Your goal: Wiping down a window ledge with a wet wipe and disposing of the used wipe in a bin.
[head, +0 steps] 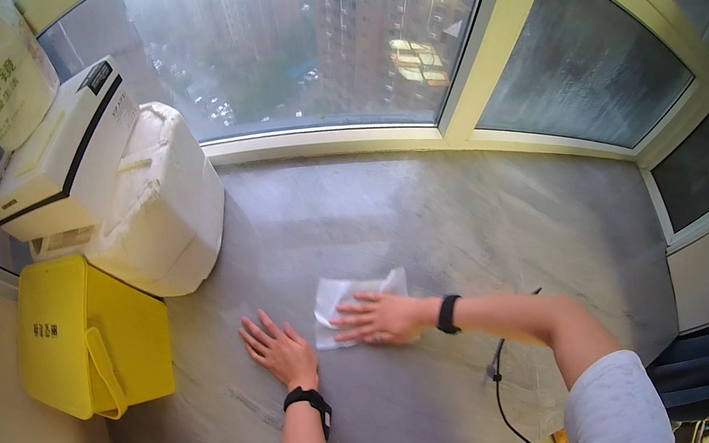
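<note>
A thin white sheet, a tissue or wipe [333, 296], lies crumpled on the grey marble-patterned countertop [440, 220]. Flat on top of it rests my right hand [379, 319], fingers spread and pointing left, covering its lower right part. To the left, my left hand [282, 350] is laid palm down on the bare surface, fingers apart, with a gap between it and the sheet. Both wrists wear a black band. A black cable [501, 395] runs beneath my right forearm and off the front edge.
A yellow lidded box with a handle [134, 346] stands at the left edge. Behind it, a white foam box [170, 204] carries a white carton [66, 158] and a printed bag [10, 83]. Window frames [325, 135] border the back and right.
</note>
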Demonstrator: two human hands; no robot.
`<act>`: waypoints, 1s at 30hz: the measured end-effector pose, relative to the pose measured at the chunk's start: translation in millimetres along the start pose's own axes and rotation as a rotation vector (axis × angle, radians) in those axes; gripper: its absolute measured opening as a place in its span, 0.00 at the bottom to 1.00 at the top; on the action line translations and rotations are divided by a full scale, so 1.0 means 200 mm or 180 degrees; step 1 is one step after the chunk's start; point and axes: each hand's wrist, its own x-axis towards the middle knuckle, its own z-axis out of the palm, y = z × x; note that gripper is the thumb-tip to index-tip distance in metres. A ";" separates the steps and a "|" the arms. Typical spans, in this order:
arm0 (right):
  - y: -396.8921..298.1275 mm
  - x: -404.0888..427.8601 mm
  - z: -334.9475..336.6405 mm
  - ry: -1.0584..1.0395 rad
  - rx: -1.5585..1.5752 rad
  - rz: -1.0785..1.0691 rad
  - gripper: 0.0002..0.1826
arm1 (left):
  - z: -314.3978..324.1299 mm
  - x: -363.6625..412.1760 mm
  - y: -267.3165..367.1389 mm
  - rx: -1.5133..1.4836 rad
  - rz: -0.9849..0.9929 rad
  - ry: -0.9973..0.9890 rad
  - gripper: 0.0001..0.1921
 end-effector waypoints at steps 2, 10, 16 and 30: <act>-0.18 -0.19 -0.05 -0.0143 0.0107 0.0062 0.24 | -0.01 0.00 0.02 -0.0029 0.0008 -0.0006 0.24; -0.14 -0.62 0.01 -0.0245 0.0109 0.1394 0.27 | 0.01 -0.01 -0.03 0.0061 -0.0044 0.0009 0.24; 0.52 -0.52 0.01 0.0560 -0.0033 0.2744 0.28 | 0.01 0.01 0.01 -0.0002 -0.0015 0.0099 0.25; -0.32 -0.06 0.09 0.0166 0.0094 0.0944 0.25 | 0.11 -0.02 -0.01 0.0164 0.0055 0.0440 0.23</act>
